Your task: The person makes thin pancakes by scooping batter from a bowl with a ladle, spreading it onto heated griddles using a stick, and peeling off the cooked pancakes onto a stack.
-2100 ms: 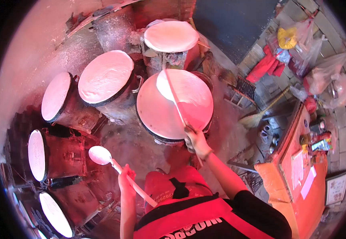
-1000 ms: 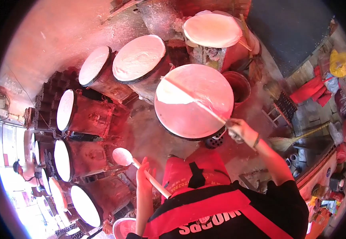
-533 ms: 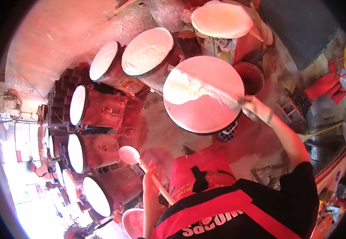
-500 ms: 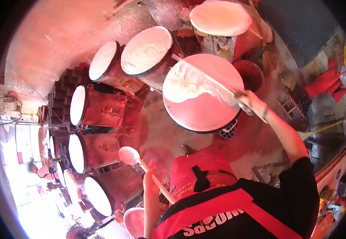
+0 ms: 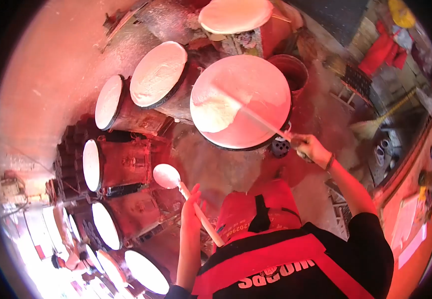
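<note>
In front of me is a round griddle (image 5: 270, 107), a pale mound of batter (image 5: 218, 113) on its left part and a thinner film spread above it. My right hand (image 5: 311, 150), at the griddle's lower right, is closed round the handle of a long flat spatula (image 5: 260, 118). The blade reaches across the griddle, its far end at the batter. My left hand (image 5: 191, 205) grips a ladle (image 5: 166, 176) by its wooden handle, bowl outward, beside my red apron (image 5: 243, 214). Whether the ladle bowl holds anything, I cannot tell.
Drum stoves with pale round tops, such as this one (image 5: 159, 74), curve round the left side. Another pale round top (image 5: 236, 16) stands at the far side. A dark bucket (image 5: 289, 72) sits behind the griddle. A broom (image 5: 370, 128) and an orange counter (image 5: 420, 199) are at right.
The spatula has swept round and toward me, leaving the batter in a smaller mound at the left. My right hand has come nearer. The left hand still holds the ladle; the view has turned.
</note>
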Demonstrator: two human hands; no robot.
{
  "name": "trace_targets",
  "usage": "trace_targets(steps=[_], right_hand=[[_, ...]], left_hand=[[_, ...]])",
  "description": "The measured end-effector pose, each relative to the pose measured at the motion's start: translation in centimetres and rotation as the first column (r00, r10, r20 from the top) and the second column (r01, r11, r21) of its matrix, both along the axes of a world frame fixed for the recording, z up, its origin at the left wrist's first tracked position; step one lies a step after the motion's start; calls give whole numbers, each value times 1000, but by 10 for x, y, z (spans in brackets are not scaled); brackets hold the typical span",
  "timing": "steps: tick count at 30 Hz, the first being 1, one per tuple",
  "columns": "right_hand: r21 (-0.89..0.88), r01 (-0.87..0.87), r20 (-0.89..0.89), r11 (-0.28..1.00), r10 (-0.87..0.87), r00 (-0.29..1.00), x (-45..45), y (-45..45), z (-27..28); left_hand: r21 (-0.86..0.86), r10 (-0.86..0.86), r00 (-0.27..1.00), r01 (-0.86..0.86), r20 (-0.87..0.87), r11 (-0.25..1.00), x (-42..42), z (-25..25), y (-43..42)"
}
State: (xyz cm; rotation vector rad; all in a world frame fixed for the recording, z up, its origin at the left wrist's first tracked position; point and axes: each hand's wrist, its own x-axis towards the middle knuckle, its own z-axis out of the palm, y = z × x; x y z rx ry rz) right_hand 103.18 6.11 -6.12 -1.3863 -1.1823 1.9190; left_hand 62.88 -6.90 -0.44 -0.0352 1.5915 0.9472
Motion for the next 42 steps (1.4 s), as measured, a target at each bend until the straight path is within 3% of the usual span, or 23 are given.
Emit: trace_targets(steps=[2,7,12,13,14,15,16,17,18,19,20,22,24,25,26,28,30,33,36,37,38,40,42], right_hand=[[-31,-35,24,999,36,999,2,-42,18],[-250,297,-74,922,-324,943,-9,-155,23],[-114,451,-453,885,-451,769,-230,-109,-15],[-196,469,-563,861,-490,665,-277,-84,-24],[-3,564,-418,825,-514,749,-325,-52,-44],[372,577,-269,727,-510,817,-372,-1,-128],[70,596,-462,800,-504,730,-401,16,-69],[171,675,-375,718,-586,718,-431,43,-66],[349,703,-326,620,-622,711,-458,88,-119],[703,643,-119,303,-842,527,-471,100,-105],[457,719,15,524,-813,582,-472,100,-85],[508,786,-80,354,-888,452,-477,97,-100],[331,824,-121,461,-845,521,-465,71,-120],[358,850,-198,387,-858,474,-460,48,-117],[285,847,-146,448,-853,500,-445,20,-89],[28,821,-351,570,-764,542,-409,-19,-79],[295,801,-161,521,-799,579,-375,-29,-99],[9,832,-42,555,-831,555,-328,-45,-40],[-186,855,-350,485,-845,403,-316,-29,-35],[-252,798,-488,547,-784,383,-324,-24,-34],[-266,776,-431,571,-791,434,-335,-19,-33],[-189,554,-305,811,-585,752,-348,-37,-14],[-204,481,-248,853,-521,817,-324,-62,-31]], left_hand=[[99,-35,998,30,55,995,-18,-6,5],[165,-83,989,62,126,984,-80,-32,-6],[165,-42,986,14,164,986,-137,-47,-48],[171,-9,984,-22,179,985,-146,-44,-60],[174,25,980,-60,195,983,-155,-41,-72],[192,26,973,-71,228,979,-165,-40,-87],[191,26,971,-73,238,979,-169,-33,-100],[171,69,982,-99,174,980,-170,-24,-112],[154,110,988,-127,110,980,-171,-21,-121],[151,112,986,-129,121,980,-176,-24,-130],[150,138,986,-150,91,977,-180,-26,-140],[144,163,985,-171,64,975,-185,-24,-148],[111,174,978,-186,113,976,-187,-18,-150],[113,171,977,-186,126,976,-186,-19,-148],[129,139,979,-158,148,979,-186,-21,-146],[149,104,979,-131,174,980,-185,-22,-138],[180,42,985,-73,169,981,-179,-21,-126],[194,-3,988,-27,153,981,-176,-26,-112],[216,-37,990,6,138,976,-164,-21,-101],[253,-45,985,1,166,967,-160,-19,-97],[289,-54,980,-4,194,957,-153,-18,-94],[306,-62,980,1,191,952,-137,-8,-85],[291,-78,969,6,236,957,-125,-4,-77]])
